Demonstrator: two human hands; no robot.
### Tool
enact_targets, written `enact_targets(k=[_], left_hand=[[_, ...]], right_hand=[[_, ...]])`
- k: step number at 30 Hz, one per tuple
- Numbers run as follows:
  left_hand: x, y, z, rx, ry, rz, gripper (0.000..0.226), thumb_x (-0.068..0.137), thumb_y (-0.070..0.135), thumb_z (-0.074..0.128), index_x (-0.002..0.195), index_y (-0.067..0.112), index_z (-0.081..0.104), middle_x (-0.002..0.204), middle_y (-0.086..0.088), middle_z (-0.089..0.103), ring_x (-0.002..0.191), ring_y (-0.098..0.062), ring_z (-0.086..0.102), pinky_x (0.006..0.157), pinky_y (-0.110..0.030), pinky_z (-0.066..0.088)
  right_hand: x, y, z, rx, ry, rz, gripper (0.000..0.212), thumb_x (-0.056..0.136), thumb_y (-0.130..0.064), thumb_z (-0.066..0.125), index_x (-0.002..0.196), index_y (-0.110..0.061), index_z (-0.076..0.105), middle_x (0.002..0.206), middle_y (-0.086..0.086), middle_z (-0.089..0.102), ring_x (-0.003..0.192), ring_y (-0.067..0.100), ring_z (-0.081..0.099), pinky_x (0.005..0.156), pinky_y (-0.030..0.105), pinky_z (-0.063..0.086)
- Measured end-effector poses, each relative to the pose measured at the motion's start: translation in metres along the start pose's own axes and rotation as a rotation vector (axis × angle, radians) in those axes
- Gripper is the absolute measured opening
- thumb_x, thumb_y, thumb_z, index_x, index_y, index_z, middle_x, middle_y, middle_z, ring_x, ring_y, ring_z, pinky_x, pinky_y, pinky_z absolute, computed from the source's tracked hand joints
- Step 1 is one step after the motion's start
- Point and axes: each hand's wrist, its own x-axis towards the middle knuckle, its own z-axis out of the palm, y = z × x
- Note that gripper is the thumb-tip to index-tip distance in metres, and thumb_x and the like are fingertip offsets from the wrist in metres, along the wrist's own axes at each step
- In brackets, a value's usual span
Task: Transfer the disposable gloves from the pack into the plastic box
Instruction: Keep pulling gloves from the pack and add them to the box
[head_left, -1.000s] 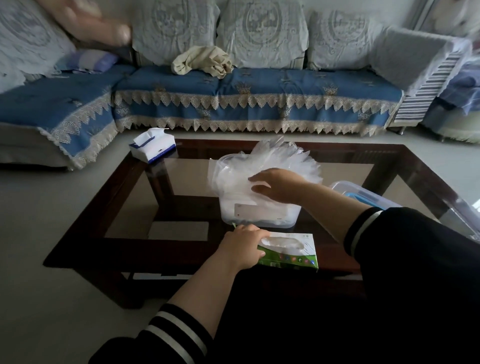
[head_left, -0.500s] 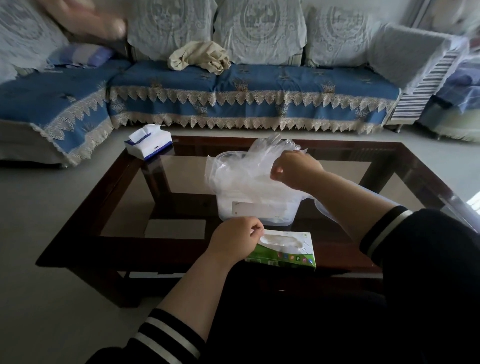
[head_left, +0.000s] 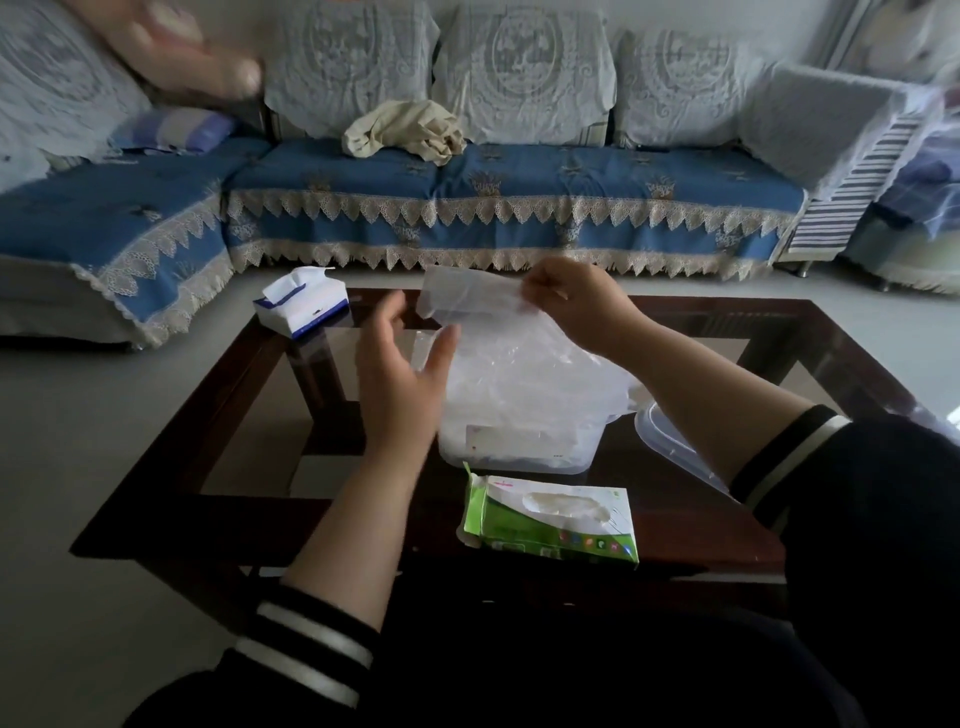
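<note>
While the sofa (head_left: 467, 208) backs it, the glass table (head_left: 249, 415) bears a tissue box (head_left: 304, 306).

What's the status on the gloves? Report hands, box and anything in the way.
Right hand pinches a glove above the plastic box. Left hand open beside it, holding nothing. Glove pack lies in front of box. Nothing blocking.

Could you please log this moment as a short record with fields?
right hand: right hand pinches a clear glove raised above the plastic box
left hand: left hand open beside the glove, no grip
box contents: heaped clear gloves
glove pack: green pack lying on the coffee table, near edge
lid: clear lid right of box
</note>
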Motion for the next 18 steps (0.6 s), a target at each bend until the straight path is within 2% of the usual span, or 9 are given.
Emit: enact_targets(k=[2,3,5,7,8,10,13,16,18], left_hand=[[0.034,0.009,0.005,-0.104,-0.251,-0.202,0.093,0.079,0.057,0.065,0.152,0.016,0.024,0.15,-0.003,0.038,0.135,-0.016,0.038,0.107,-0.031,0.034],[0.046,0.014,0.008,-0.149,-0.358,-0.258,0.094,0.078,0.056,0.069,0.152,0.018,0.024,0.147,0.0,0.04,0.132,-0.015,0.041,0.106,-0.031,0.034],[0.061,0.014,0.016,-0.232,-0.46,-0.298,0.084,0.071,0.055,0.076,0.14,0.021,0.042,0.135,0.005,0.054,0.114,-0.011,0.057,0.1,-0.033,0.045],[0.067,0.011,0.024,-0.29,-0.462,-0.348,0.063,0.074,0.042,0.077,0.128,0.018,0.053,0.119,-0.001,0.065,0.086,-0.009,0.067,0.079,-0.028,0.057],[0.068,0.009,0.027,-0.292,-0.464,-0.359,0.056,0.078,0.035,0.075,0.127,0.017,0.054,0.113,-0.002,0.066,0.074,-0.007,0.066,0.068,-0.023,0.057],[0.068,0.006,0.029,-0.257,-0.459,-0.364,0.051,0.083,0.032,0.072,0.127,0.016,0.054,0.1,0.0,0.067,0.059,-0.002,0.062,0.055,-0.016,0.052],[0.069,0.003,0.036,-0.219,-0.415,-0.338,0.047,0.088,0.034,0.067,0.128,0.015,0.053,0.078,0.001,0.068,0.049,-0.001,0.054,0.05,-0.015,0.05],[0.07,0.0,0.044,-0.128,-0.356,-0.335,0.049,0.089,0.039,0.066,0.13,0.016,0.052,0.071,0.0,0.065,0.048,-0.004,0.052,0.047,-0.016,0.048],[0.069,-0.001,0.048,-0.034,-0.319,-0.332,0.047,0.089,0.043,0.065,0.127,0.017,0.054,0.069,0.0,0.065,0.049,-0.006,0.053,0.047,-0.018,0.048]], right_hand=[[0.001,-0.002,-0.008,0.047,-0.036,0.012,0.012,0.095,-0.02,0.058,0.095,-0.011,0.065,0.083,0.0,0.066,0.075,0.015,0.059,0.069,0.018,0.045],[0.001,-0.002,-0.011,0.078,-0.065,0.029,0.011,0.095,-0.02,0.058,0.093,-0.011,0.065,0.079,0.0,0.066,0.071,0.014,0.06,0.068,0.019,0.048],[0.002,0.0,-0.017,0.092,-0.125,0.066,0.012,0.096,-0.02,0.056,0.092,-0.011,0.063,0.074,-0.001,0.066,0.063,0.013,0.06,0.067,0.025,0.052],[0.004,0.006,-0.021,-0.002,-0.159,0.081,0.018,0.096,-0.023,0.054,0.097,-0.009,0.065,0.075,-0.001,0.066,0.064,0.014,0.058,0.067,0.029,0.051],[0.006,0.009,-0.022,-0.071,-0.153,0.081,0.02,0.097,-0.025,0.053,0.099,-0.009,0.066,0.077,-0.001,0.066,0.067,0.014,0.058,0.069,0.03,0.05],[0.009,0.017,-0.022,-0.159,-0.125,0.087,0.021,0.097,-0.027,0.052,0.099,-0.012,0.067,0.08,-0.001,0.066,0.074,0.016,0.06,0.073,0.032,0.049],[0.013,0.028,-0.017,-0.184,-0.104,0.144,0.025,0.095,-0.035,0.054,0.095,-0.014,0.067,0.081,0.001,0.065,0.074,0.02,0.059,0.069,0.033,0.048],[0.017,0.039,-0.01,-0.217,-0.056,0.263,0.033,0.095,-0.051,0.047,0.086,-0.021,0.058,0.08,0.001,0.062,0.069,0.02,0.056,0.061,0.031,0.044],[0.018,0.045,-0.009,-0.217,-0.06,0.333,0.042,0.093,-0.061,0.038,0.093,-0.023,0.057,0.086,0.001,0.063,0.076,0.02,0.059,0.068,0.031,0.05]])
